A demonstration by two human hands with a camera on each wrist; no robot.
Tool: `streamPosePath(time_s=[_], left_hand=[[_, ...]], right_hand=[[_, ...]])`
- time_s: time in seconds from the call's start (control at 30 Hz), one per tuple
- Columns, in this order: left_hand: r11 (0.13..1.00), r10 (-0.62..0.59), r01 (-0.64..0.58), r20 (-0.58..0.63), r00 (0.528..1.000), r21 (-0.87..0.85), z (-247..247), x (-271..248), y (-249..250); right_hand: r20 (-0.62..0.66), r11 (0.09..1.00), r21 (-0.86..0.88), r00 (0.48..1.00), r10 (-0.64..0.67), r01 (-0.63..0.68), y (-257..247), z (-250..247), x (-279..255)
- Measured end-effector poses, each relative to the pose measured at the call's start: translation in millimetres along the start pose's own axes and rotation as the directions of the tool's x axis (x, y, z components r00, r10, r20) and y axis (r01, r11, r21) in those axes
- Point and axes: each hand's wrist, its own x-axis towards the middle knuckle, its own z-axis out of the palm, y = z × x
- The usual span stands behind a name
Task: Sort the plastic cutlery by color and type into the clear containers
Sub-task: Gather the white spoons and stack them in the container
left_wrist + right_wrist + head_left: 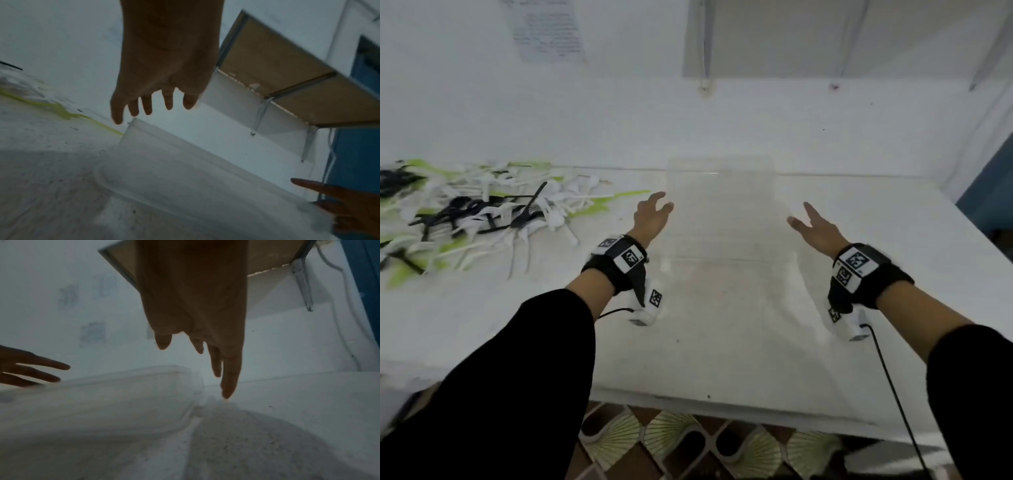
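A stack of clear containers stands at the middle of the white table, blurred. My left hand hovers just off its left side with fingers spread and holding nothing. My right hand hovers off its right side, fingers straight, also empty. In the left wrist view the left hand hangs above the clear containers corner. In the right wrist view the right hand points down beside the clear containers. A mixed pile of white, black and green plastic cutlery lies at the table's left.
The white table runs to a white wall behind. A shelf hangs above the back right. A blue door edge shows at the far right. Patterned floor tiles lie below the table's front edge.
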Motion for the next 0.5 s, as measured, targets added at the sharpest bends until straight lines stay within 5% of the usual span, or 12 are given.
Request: streamPosePath(time_s=[0.13,0.23,0.5], left_hand=[[0.985,-0.168,0.161,0.153,0.974,0.058,0.3,21.7,-5.4],[0.989,-0.127,0.14,0.232,0.964,-0.04,2.3,27.6,-12.3],[0.969,-0.09,0.133,0.204,0.975,-0.206,2.6,28.9,-23.0]], right_hand=[[0.08,0.971,0.196,0.99,0.12,-0.133,-8.2,11.1,21.8],[0.068,0.963,0.219,0.987,0.145,-0.157,-11.8,24.7,34.3],[-0.028,0.95,0.27,0.985,0.168,-0.154,-10.9,33.1,35.7]])
